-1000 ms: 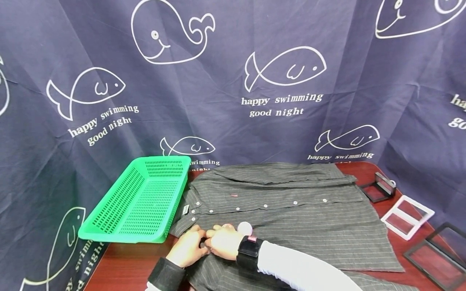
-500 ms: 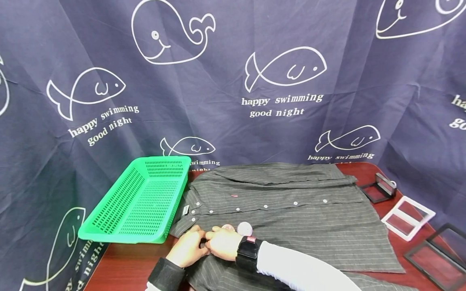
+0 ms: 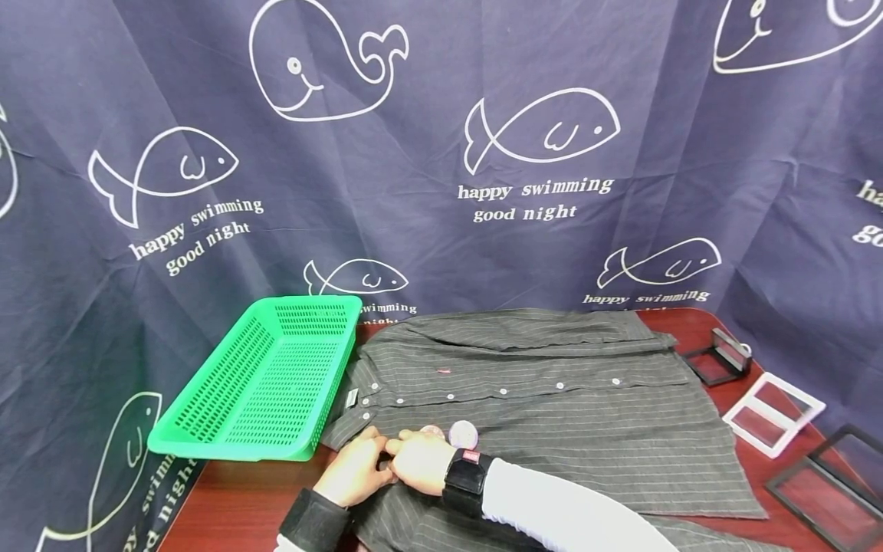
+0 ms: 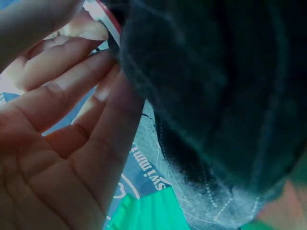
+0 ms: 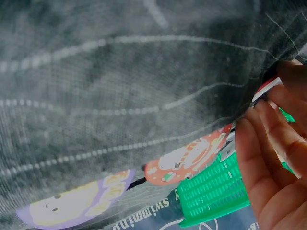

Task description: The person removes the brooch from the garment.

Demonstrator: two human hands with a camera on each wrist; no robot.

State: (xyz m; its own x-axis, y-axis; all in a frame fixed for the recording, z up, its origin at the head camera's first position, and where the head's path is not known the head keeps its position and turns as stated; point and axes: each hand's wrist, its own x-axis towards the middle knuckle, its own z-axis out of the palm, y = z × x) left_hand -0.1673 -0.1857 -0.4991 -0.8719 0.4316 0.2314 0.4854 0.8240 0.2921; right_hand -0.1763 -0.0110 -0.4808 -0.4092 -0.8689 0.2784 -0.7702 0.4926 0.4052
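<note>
A dark grey pinstriped shirt [image 3: 552, 437] lies spread over the table. Near its collar my left hand [image 3: 352, 469] pinches the cloth. My right hand [image 3: 421, 462] meets it from the right, fingertips almost touching. Between the fingertips, the right wrist view shows the thin red-and-white edge of a badge [image 5: 266, 88], with my right fingers on it; most of it is hidden. The same badge [image 4: 109, 23] shows edge-on in the left wrist view. Right of my hands, a purple-rimmed round badge [image 3: 464, 435] and an orange-red one [image 3: 432, 432] sit on the shirt, the latter partly covered.
A green plastic basket [image 3: 317, 437] stands at the left of the red-brown table [image 3: 234, 498]. Along the right edge are a black frame [image 3: 717, 360], a white frame [image 3: 773, 414] and a larger dark frame [image 3: 835, 491]. A patterned blue curtain [image 3: 428, 153] hangs behind.
My right hand and wrist have shifted very slightly left, towards my left hand. The left hand, the shirt and the two visible badges look almost unmoved.
</note>
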